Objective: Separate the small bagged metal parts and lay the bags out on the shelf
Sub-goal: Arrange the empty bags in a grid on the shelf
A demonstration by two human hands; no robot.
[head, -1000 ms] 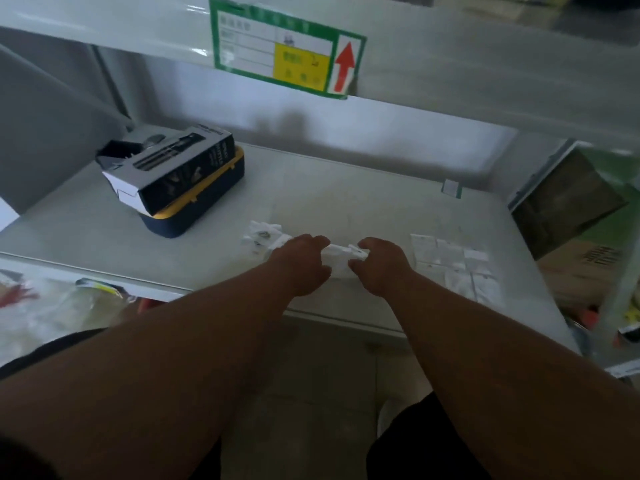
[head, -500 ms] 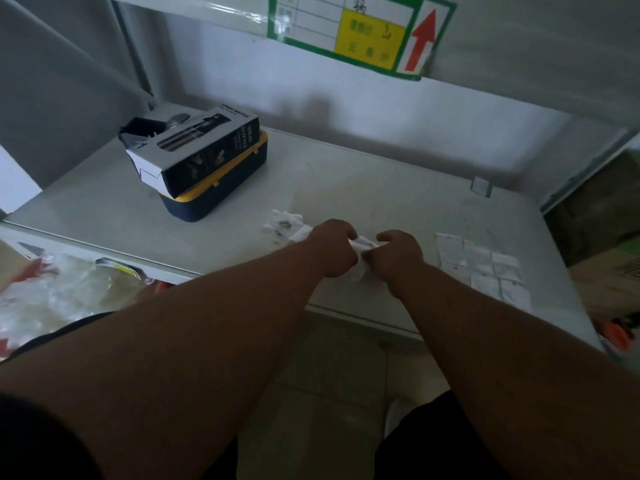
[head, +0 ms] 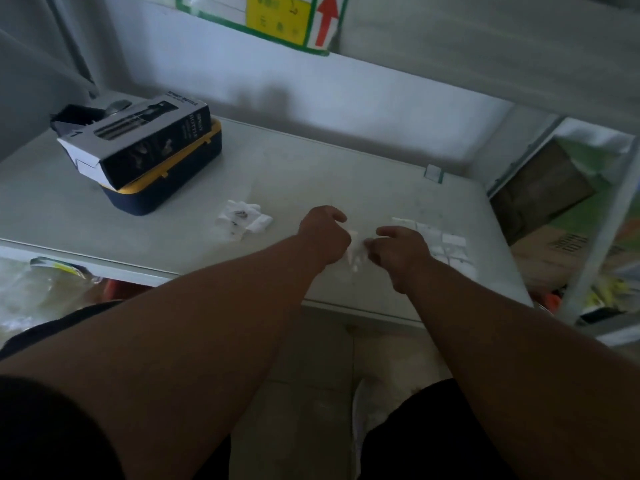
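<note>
We hold a strip of small clear bags [head: 356, 252] above the front part of the shelf [head: 311, 168], between our two hands. The left hand [head: 323, 235] has its fingers curled and pinches the strip's left edge. The right hand [head: 398, 251] has its fingers curled and pinches the right edge; the exact fingertip contact is blurred. The strip hangs down between the hands.

Just right of the right hand, separated bags [head: 446, 245] lie flat on the shelf in rows, touching or nearly touching each other. Left of the left hand, a loose pile of bags [head: 242, 220] with dark metal parts rests on the shelf, apart from the hands.

At the rear left of the shelf, a black carton [head: 138, 140] lies on a navy-and-yellow case [head: 166, 188]. A green-bordered label [head: 277, 19] with a red arrow hangs on the upper shelf edge.
</note>
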